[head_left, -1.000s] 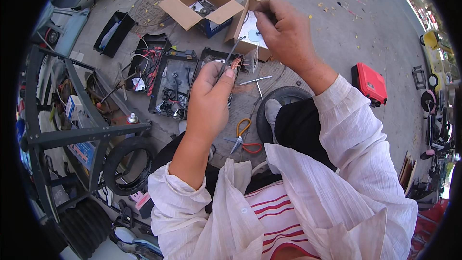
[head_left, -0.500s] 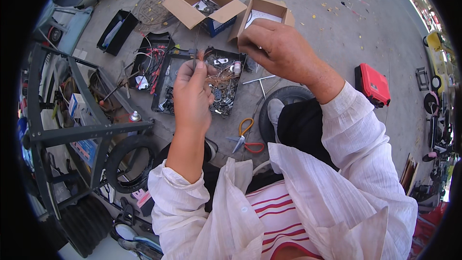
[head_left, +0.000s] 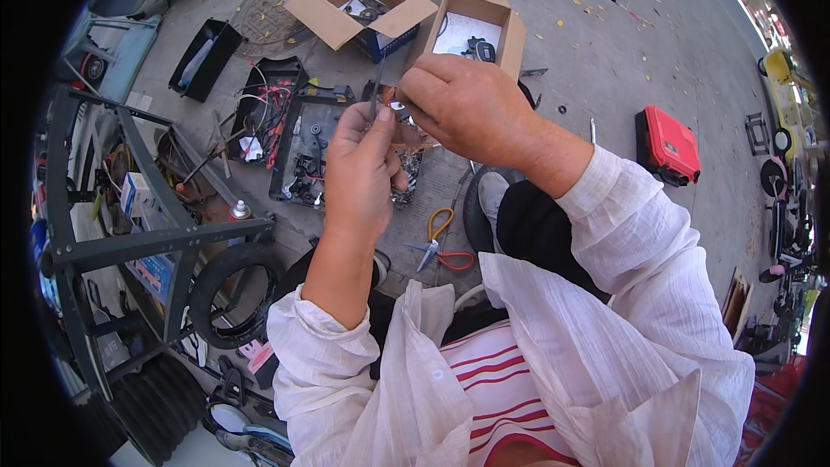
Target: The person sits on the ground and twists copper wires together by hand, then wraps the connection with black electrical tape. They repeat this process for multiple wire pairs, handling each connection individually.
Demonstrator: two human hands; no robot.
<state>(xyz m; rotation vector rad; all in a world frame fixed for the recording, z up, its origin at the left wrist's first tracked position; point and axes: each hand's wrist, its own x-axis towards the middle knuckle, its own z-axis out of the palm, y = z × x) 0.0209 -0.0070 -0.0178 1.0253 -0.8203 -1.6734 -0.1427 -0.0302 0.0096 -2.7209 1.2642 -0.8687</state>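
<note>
My left hand is closed on a thin dark cable standing up from its fingers, with frayed copper strands near the thumb. My right hand is curled closed just right of it, its fingertips pinched at the strands and partly hidden. Behind both hands lies a black tray of small metal and plastic parts, partly covered by them. Scissors with orange and red loop handles lie on the concrete below my hands.
Two cardboard boxes stand beyond the trays, beside a narrow black bin. A dark metal frame and loose tyre crowd the left. A red case lies right; scooters line that edge. My foot is by another tyre.
My right hand has come down and left, from in front of the cardboard box to the copper strands at my left hand, uncovering a black item in that box. My left hand has shifted slightly left.
</note>
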